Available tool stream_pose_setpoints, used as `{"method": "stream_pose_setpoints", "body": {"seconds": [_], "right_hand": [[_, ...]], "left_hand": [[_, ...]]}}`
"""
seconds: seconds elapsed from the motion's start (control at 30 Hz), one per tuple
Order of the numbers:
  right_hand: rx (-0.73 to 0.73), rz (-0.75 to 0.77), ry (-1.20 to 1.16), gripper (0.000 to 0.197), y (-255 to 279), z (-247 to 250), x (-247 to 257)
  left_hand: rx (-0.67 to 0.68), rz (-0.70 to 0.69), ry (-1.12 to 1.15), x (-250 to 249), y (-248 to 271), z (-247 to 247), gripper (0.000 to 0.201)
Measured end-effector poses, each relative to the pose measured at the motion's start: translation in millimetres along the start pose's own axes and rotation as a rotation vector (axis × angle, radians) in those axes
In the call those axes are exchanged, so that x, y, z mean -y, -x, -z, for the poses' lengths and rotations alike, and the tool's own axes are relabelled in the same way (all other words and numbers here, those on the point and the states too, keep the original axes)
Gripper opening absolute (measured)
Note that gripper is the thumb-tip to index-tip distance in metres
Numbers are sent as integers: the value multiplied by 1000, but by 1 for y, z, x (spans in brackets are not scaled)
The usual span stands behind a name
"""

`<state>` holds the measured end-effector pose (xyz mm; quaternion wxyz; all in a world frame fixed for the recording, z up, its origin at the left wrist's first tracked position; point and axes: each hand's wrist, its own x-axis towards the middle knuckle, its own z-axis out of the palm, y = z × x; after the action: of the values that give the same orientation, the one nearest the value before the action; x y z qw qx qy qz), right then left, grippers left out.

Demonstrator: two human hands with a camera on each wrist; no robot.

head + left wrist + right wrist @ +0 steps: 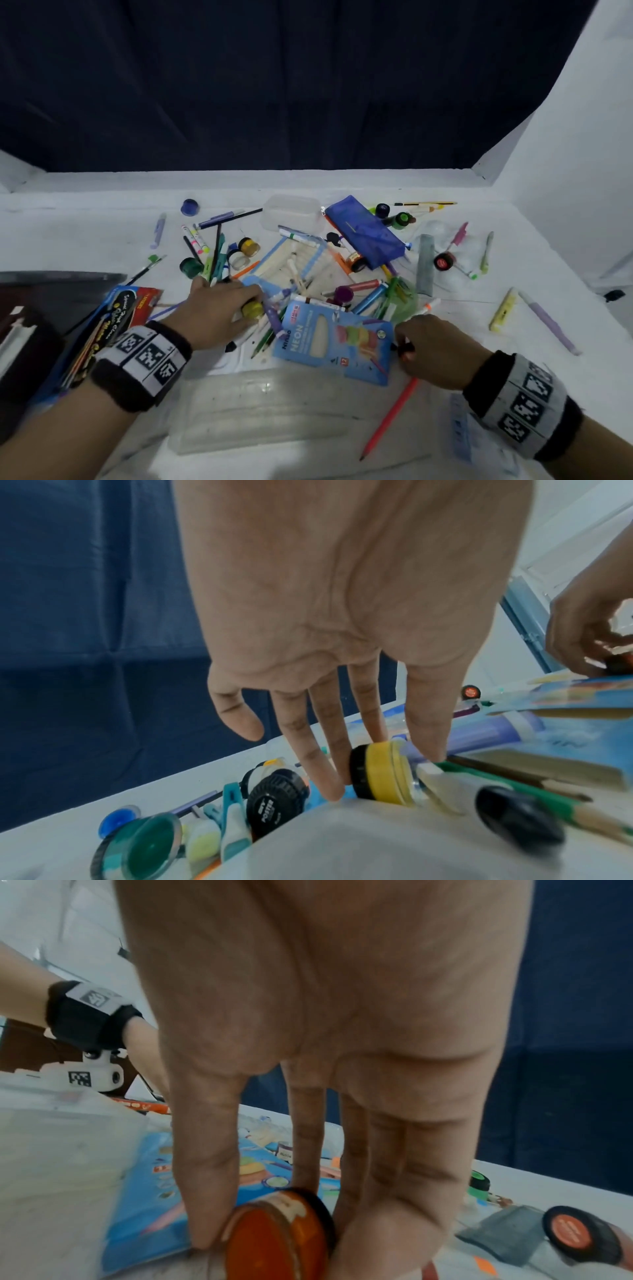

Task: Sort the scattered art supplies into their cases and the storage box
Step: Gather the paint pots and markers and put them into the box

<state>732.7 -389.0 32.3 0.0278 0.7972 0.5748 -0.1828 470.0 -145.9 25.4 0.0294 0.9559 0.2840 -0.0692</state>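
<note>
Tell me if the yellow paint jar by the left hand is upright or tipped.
Tipped: the yellow paint jar lies on its side, black cap facing sideways, between thumb and fingers of the left hand.

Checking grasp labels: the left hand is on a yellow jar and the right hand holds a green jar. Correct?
No. The right hand holds an orange jar, not a green one; the right wrist view shows it. The left hand is on the yellow jar.

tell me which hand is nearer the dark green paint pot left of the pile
Left. The left hand pinches a yellow paint pot just beside the dark green paint pot; the right hand holds an orange paint pot well off to its right.
</note>
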Motion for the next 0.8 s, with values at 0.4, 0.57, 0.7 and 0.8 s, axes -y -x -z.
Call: {"method": "stream_pose_setpoints", "body": {"seconds": [0.4,0.57,0.7,0.8], "right_hand": [[-230,233,-352,28,-2,23,28],[-380,362,-593,27,5,6,45],[-390,425,-629,28,11,-5,53],[-336,500,-578,27,14,-10,59]], "left_hand": [[-31,15,232,6,15,21,26],[-301,70,644,-15,58,38,34],[-333,12,894,-59,83,36,34],[-295,-56,772,-79,87,15,36]]}}
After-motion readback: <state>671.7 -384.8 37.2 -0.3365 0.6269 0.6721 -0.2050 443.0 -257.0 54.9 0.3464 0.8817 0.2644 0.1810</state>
